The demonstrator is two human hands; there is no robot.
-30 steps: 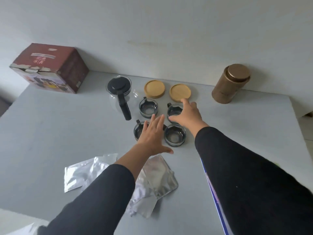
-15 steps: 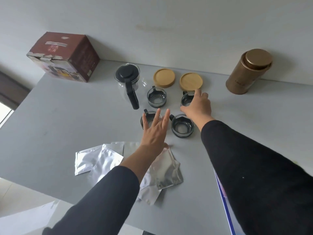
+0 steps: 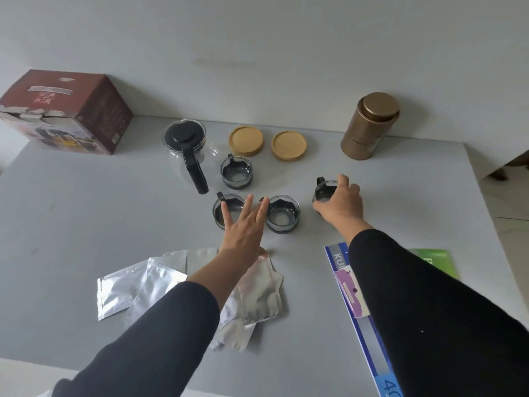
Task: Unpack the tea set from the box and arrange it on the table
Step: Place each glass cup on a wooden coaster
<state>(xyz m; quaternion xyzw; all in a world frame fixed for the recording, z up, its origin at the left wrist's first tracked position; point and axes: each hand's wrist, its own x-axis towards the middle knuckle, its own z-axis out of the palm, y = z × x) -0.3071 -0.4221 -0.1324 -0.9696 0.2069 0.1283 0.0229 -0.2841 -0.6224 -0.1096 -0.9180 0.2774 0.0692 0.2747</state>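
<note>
Right hand [image 3: 339, 206] grips a glass cup [image 3: 325, 190] on the grey table [image 3: 86, 219], apart to the right of 3 other cups, w/ left hand [image 3: 243, 227] flat, fingers spread, above the front-left cup [image 3: 226, 209].

Pretty soft, even daylight, no harsh glare. Faint shadows beside the gold tin [image 3: 369, 127] and box [image 3: 65, 110]. Slightly hazy overall, with wide-angle bending at the edges and mild sheen on the foil pouches [image 3: 128, 287].

Grey table [image 3: 86, 224]: teapot [image 3: 186, 150], cups [image 3: 236, 171], pouches [image 3: 126, 287].
</note>
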